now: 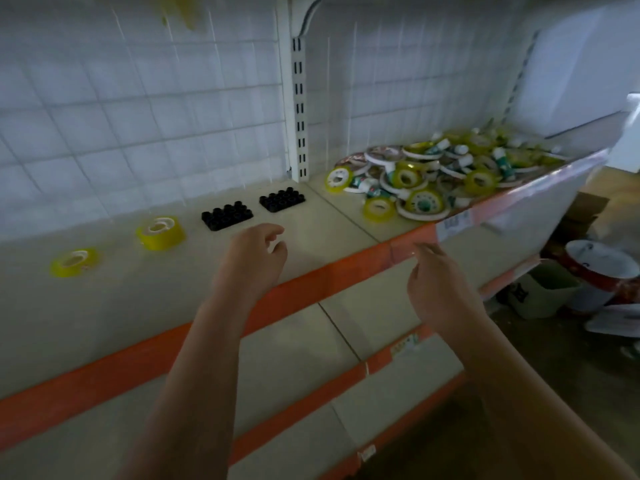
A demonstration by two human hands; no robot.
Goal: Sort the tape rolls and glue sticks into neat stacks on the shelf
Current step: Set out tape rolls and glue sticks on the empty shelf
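A white grid-backed store rack with orange-edged beige shelves fills the view, dim and somewhat blurred. Nearest, the right hand [440,289] hangs in front of the orange front edge of the shelf [346,268], fingers loosely curled and a little apart, holding nothing and touching nothing I can make out. Just beyond it, the left hand [254,259] hovers over the shelf's bare middle, fingers relaxed and half bent, also empty. Further in sit two black blocks [227,215] of what may be caps, and to the left two yellow tape stacks [161,232], well apart from each other. Farthest, at the right end, lies the mixed heap [446,171] of tape rolls and glue sticks. The step in hand looks like a reach for the next item: best to take a loose roll from the heap's near-left fringe, pinch it by its rim, and set it square on a matching stack without nudging it.
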